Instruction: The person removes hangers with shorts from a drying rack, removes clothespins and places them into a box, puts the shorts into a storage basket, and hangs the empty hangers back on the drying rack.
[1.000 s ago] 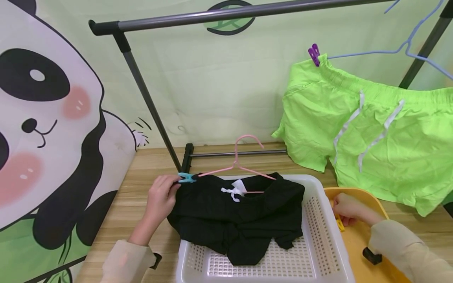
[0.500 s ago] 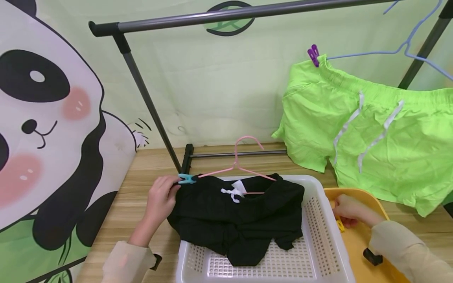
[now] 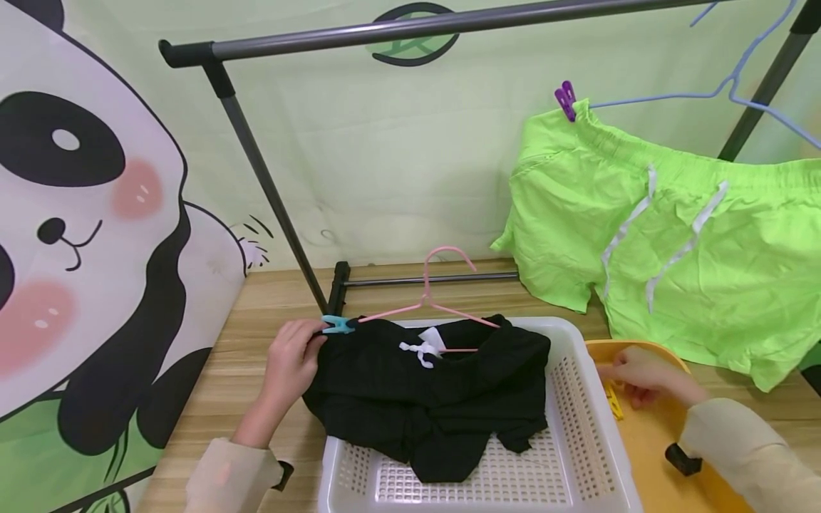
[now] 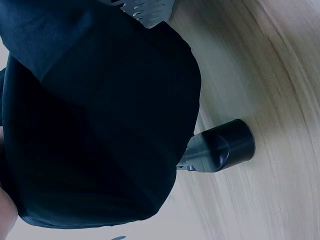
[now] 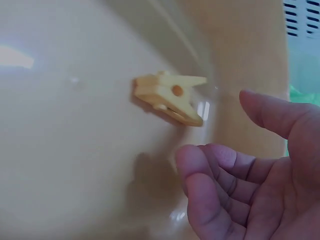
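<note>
At the left corner of the black shorts (image 3: 430,406), my left hand (image 3: 291,360) pinches a light blue clothespin (image 3: 338,325) between thumb and fingers. A pink hanger (image 3: 426,285) runs inside the waistband, its hook sticking up behind. The shorts lie over a white plastic basket (image 3: 606,434); in the left wrist view their black cloth (image 4: 100,120) hides most of the hand. My right hand (image 3: 644,374) is over the yellow tray (image 3: 654,456), thumb and bent fingers apart with nothing between them. Just beyond its fingertips lies a yellow clothespin (image 5: 167,95) on the tray floor.
Bright green shorts (image 3: 693,249) hang at the right from a blue hanger (image 3: 667,96), with a purple clothespin (image 3: 565,101) at one corner. A dark metal rack (image 3: 269,192) stands on the wooden table (image 3: 256,306), its top bar crossing above the basket.
My right hand has drawn slightly to the right and loosened its fingers, leaving the yellow clothespin on the tray. My left hand keeps its place on the blue clothespin.
</note>
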Demonstrator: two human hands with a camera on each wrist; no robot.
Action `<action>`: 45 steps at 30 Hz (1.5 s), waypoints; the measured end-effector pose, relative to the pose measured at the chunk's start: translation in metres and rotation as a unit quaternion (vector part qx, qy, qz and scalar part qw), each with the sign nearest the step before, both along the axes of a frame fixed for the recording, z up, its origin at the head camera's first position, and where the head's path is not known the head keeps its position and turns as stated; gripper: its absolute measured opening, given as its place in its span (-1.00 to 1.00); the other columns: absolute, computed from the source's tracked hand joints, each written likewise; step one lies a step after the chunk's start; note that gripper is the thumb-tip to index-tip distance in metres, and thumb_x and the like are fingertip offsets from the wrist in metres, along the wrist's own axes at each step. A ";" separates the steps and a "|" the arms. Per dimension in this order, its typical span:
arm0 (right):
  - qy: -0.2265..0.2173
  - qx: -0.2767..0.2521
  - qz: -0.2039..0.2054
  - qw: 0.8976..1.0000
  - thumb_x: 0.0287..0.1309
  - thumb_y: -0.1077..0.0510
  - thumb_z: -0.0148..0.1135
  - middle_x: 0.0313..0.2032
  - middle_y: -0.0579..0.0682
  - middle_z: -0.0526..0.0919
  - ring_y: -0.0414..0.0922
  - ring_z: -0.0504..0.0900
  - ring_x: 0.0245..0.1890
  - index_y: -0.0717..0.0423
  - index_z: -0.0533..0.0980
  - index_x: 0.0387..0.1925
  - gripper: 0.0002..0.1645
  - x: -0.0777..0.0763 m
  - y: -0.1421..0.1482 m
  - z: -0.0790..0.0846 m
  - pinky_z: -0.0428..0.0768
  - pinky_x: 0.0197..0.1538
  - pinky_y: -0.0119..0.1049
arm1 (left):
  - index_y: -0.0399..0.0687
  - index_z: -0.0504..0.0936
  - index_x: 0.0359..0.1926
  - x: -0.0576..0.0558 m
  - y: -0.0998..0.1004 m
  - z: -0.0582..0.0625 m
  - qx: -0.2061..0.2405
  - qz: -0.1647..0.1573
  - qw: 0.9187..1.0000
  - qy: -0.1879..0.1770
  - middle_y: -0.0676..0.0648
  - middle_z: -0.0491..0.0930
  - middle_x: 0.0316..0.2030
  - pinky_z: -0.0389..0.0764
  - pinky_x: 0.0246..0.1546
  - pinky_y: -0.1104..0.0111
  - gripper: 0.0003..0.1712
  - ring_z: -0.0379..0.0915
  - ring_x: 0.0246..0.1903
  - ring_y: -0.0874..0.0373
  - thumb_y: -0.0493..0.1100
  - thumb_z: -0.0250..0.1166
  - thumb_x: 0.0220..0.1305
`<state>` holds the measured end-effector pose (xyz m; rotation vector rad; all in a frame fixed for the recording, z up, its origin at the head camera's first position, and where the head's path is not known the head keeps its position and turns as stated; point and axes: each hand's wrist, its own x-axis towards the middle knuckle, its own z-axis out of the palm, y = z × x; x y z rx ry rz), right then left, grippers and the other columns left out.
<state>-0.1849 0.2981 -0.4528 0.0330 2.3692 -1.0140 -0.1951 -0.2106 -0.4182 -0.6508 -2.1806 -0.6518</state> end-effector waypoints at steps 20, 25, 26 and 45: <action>0.010 -0.040 0.013 0.999 0.21 -0.05 -0.05 -0.71 -0.07 0.38 -0.22 0.38 -0.75 0.22 0.28 -0.54 -0.58 -0.008 0.006 0.040 0.41 -0.65 -0.40 | -0.29 0.56 -0.41 0.001 0.000 0.000 -0.003 0.005 1.000 -0.001 -0.16 0.57 -0.42 0.48 -0.32 0.24 -0.79 0.45 -0.36 0.01 -0.53 0.29 -0.15; 0.026 -0.051 0.031 0.998 0.22 -0.05 -0.06 -0.69 -0.05 0.40 -0.22 0.35 -0.73 0.24 0.27 -0.52 -0.57 -0.011 0.004 0.049 0.37 -0.66 -0.41 | -0.29 0.56 -0.41 0.002 0.000 0.000 -0.003 0.005 1.000 -0.002 -0.15 0.57 -0.42 0.48 -0.32 0.25 -0.79 0.45 -0.36 0.01 -0.53 0.29 -0.15; 0.031 -0.052 0.036 0.997 0.22 -0.05 -0.06 -0.69 -0.05 0.40 -0.23 0.33 -0.73 0.25 0.27 -0.53 -0.57 -0.011 0.004 0.051 0.36 -0.66 -0.41 | -0.29 0.56 -0.41 0.002 0.000 0.000 -0.003 0.005 1.000 -0.002 -0.15 0.57 -0.42 0.48 -0.32 0.24 -0.79 0.45 -0.36 0.01 -0.53 0.29 -0.15; 0.087 -0.082 0.087 0.989 0.19 -0.02 0.00 -0.56 0.02 0.44 -0.23 0.37 -0.63 0.32 0.37 -0.42 -0.59 -0.010 -0.033 0.082 0.39 -0.57 -0.40 | -0.29 0.56 -0.40 0.003 -0.002 -0.001 -0.004 0.008 1.000 -0.009 -0.16 0.58 -0.42 0.49 -0.32 0.24 -0.80 0.45 -0.36 0.01 -0.52 0.29 -0.14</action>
